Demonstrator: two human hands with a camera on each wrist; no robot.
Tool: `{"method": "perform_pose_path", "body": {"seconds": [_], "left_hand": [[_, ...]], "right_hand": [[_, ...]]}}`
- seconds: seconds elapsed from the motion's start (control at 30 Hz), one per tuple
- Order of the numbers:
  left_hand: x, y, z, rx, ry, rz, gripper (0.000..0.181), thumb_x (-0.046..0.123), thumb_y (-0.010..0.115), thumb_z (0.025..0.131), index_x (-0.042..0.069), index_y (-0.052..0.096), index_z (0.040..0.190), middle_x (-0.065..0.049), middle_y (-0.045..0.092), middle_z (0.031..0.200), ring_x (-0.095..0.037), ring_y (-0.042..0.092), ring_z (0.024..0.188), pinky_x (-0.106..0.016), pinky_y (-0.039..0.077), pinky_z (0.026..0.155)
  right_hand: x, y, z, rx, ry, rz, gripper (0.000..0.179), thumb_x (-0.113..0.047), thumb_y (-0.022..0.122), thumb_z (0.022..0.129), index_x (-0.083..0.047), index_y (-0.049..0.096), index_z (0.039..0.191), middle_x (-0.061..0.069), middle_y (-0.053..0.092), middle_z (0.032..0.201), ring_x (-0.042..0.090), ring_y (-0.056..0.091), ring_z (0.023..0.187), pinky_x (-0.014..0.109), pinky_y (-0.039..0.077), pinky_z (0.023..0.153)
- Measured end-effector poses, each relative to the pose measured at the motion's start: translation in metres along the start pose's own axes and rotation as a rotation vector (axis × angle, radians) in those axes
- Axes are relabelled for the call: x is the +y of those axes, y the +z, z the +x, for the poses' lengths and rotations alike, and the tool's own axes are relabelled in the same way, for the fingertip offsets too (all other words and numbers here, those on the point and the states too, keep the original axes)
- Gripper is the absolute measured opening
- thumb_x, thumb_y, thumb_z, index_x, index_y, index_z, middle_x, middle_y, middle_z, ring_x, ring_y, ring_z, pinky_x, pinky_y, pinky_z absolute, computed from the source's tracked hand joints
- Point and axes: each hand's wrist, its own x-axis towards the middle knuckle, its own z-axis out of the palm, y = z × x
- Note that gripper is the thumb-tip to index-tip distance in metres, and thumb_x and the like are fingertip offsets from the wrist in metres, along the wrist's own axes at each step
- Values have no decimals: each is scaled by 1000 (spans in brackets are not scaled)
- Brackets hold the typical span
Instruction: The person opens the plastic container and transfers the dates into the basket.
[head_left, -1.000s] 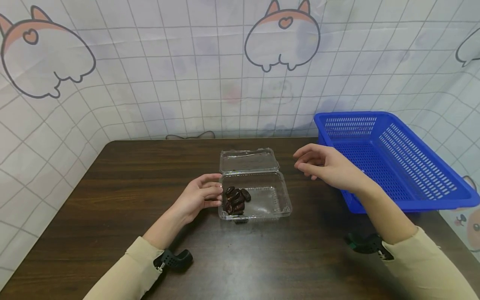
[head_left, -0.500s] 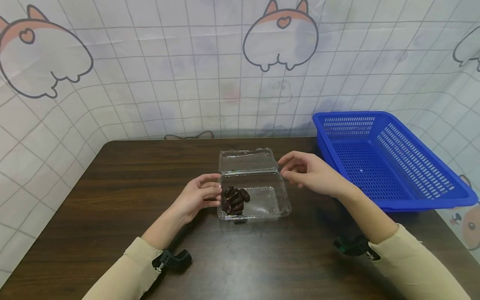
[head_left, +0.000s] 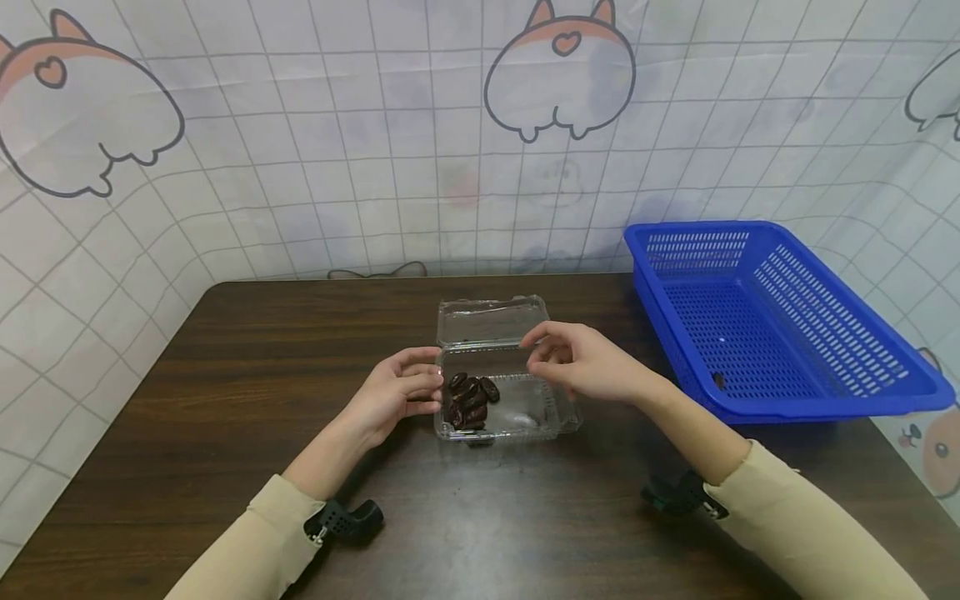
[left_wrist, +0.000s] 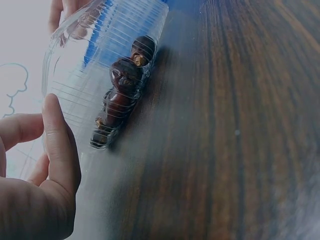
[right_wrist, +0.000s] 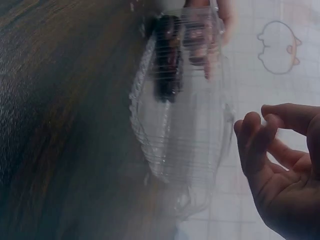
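A clear plastic clamshell box (head_left: pixel 525 408) lies with its lid (head_left: pixel 491 321) folded back, and several dark dates (head_left: pixel 468 400) fill its left end. My left hand (head_left: pixel 390 396) holds the left rim; in the left wrist view the thumb (left_wrist: pixel 57 142) lies on one side of that rim and a finger on the other. Above the box's right side hovers my right hand (head_left: pixel 588 362), fingers loosely bent and nothing seen between them. In the right wrist view the right hand (right_wrist: pixel 280 165) is apart from the box wall.
A blue slotted basket (head_left: pixel 667 329) stands at the right back of the dark wooden table (head_left: pixel 300 333). One dark date (head_left: pixel 718 381) lies inside it, near the front left corner. A printed cloth hangs behind the table.
My right hand has moved left and down, from beside the basket to over the box. The left hand stays at the box's left rim. The date in the basket has come into view.
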Motion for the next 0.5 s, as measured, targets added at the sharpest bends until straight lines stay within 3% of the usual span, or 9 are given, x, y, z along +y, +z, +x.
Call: {"method": "perform_pose_path", "body": {"seconds": [0.23,0.5], "left_hand": [[-1,0,0,5,-2,6,50,0,63,100,3,45,147,-9,63,102,-17,66,75,-32,62,72],[-1,0,1,5,-6,11,50,0,63,100,3,46,147,-13,62,107,-17,67,75,-32,62,72]], "right_hand": [[2,9,10,-26,3,-7,32,-16,66,102,-7,59,132,12,68,110,40,68,80,32,43,41],[3,20,22,-51,13,-52,32,-12,66,101,-5,60,131,6,69,106,36,69,74,30,44,40]]}}
